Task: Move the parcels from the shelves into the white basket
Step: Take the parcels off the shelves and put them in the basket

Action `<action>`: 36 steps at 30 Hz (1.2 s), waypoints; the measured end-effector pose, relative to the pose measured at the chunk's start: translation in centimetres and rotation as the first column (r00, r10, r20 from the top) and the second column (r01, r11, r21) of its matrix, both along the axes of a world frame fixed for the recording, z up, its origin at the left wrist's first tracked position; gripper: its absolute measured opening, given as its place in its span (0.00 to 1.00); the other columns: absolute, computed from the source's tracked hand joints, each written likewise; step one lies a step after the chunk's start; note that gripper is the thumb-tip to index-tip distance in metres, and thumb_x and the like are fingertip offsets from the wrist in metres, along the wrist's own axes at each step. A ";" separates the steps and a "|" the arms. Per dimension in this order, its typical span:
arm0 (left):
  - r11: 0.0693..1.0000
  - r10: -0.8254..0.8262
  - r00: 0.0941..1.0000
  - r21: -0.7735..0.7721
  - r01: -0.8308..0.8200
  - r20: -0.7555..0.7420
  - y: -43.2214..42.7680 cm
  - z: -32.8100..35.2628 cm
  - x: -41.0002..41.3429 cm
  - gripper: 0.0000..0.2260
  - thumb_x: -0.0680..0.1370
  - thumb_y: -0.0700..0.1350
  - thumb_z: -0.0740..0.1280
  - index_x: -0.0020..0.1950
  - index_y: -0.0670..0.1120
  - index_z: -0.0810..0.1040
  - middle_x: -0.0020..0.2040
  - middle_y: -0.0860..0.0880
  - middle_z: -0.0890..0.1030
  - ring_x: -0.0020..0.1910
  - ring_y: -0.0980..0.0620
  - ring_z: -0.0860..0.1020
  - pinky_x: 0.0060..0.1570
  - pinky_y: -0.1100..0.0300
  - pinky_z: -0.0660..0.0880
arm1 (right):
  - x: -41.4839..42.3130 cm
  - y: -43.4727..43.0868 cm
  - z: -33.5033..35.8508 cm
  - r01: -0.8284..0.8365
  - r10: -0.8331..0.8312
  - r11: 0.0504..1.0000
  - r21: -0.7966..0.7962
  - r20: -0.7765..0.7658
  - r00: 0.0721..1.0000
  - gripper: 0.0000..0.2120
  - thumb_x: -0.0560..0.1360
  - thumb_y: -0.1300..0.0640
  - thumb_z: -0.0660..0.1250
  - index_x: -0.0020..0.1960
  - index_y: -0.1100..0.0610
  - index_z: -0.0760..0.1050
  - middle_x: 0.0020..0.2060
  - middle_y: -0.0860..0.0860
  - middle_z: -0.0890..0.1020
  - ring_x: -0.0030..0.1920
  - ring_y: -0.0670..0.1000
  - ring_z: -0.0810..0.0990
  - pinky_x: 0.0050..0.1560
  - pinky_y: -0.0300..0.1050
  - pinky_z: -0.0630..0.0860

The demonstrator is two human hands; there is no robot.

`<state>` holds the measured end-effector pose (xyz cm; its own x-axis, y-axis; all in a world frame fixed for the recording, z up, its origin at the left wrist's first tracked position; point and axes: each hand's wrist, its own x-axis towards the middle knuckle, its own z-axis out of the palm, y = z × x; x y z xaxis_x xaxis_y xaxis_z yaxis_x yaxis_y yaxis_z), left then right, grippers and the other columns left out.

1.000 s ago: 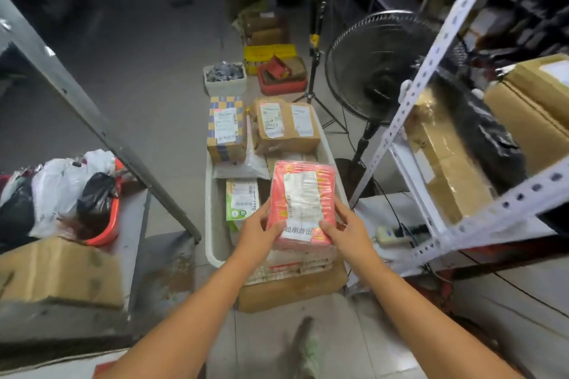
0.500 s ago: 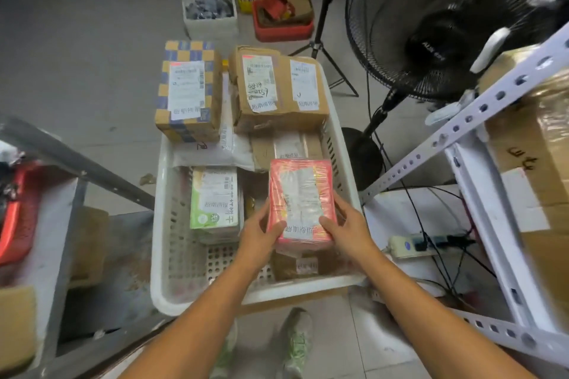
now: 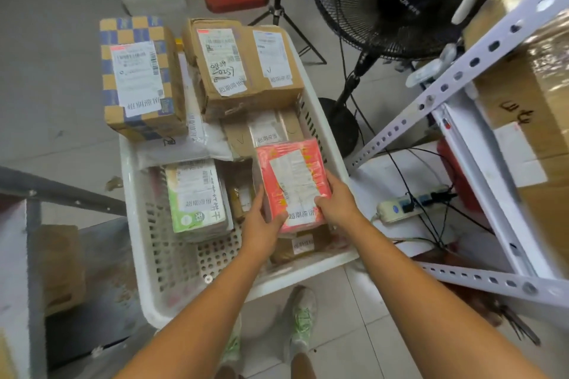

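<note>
Two hands hold one red parcel low inside white basket, near right wall, label up. Left hand curls round left edge, thumb on top. Right hand clasps lower right corner, thumb on label. Parcel hovers just above brown parcel, beside green parcel. Best approach: lower flat, keep level, release only once resting, keep fingers clear of basket wall.

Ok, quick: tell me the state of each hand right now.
Left hand: grips the left edge of the red parcel.
Right hand: grips the same parcel's right edge, above the white basket.
</note>
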<state>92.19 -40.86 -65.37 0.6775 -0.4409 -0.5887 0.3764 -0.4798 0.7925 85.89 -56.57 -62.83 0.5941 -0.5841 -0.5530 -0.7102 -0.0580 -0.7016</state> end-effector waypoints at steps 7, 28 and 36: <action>0.974 -0.214 0.976 0.075 0.212 0.025 1.0 4.0 1.3 0.25 0.79 0.44 0.65 0.75 0.51 0.63 0.68 0.48 0.74 0.62 0.52 0.74 0.56 0.60 0.72 | -1.1 0.2 3.8 -0.093 0.093 0.996 -0.001 -0.098 0.991 0.20 0.76 0.64 0.66 0.67 0.53 0.72 0.54 0.48 0.80 0.56 0.50 0.78 0.48 0.32 0.72; 0.440 -0.877 0.171 0.610 0.659 0.449 -1.5 30.0 -8.2 0.21 0.80 0.52 0.61 0.73 0.52 0.66 0.66 0.46 0.76 0.60 0.46 0.76 0.56 0.55 0.74 | -28.3 4.5 30.4 0.030 -0.151 0.907 -0.420 -0.258 0.954 0.23 0.78 0.48 0.63 0.72 0.53 0.68 0.67 0.55 0.75 0.64 0.58 0.74 0.62 0.50 0.73; 0.273 -0.833 -0.150 0.631 0.726 0.533 -7.6 37.3 -28.0 0.22 0.79 0.54 0.62 0.73 0.51 0.67 0.67 0.46 0.75 0.64 0.45 0.74 0.61 0.54 0.70 | -49.7 4.1 35.6 0.222 -0.393 0.835 -0.503 -0.264 0.881 0.22 0.78 0.48 0.62 0.69 0.56 0.70 0.64 0.57 0.77 0.63 0.61 0.75 0.61 0.52 0.73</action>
